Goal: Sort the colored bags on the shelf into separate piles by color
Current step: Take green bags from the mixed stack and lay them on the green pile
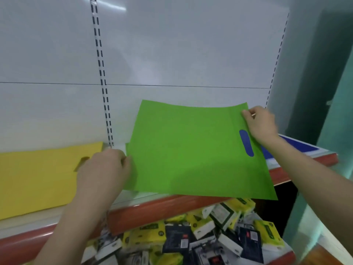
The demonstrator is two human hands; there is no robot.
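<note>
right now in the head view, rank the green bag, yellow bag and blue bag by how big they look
1. green bag, largest
2. yellow bag, cropped by the frame edge
3. blue bag: only a strip shows, true size unsure

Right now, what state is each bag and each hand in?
green bag, held at both sides, front edge overhanging the shelf
yellow bag, lying flat on the shelf
blue bag, flat on the shelf, mostly under the green bag
left hand, grips the green bag's left edge
right hand, pinches the green bag's far right corner
</note>
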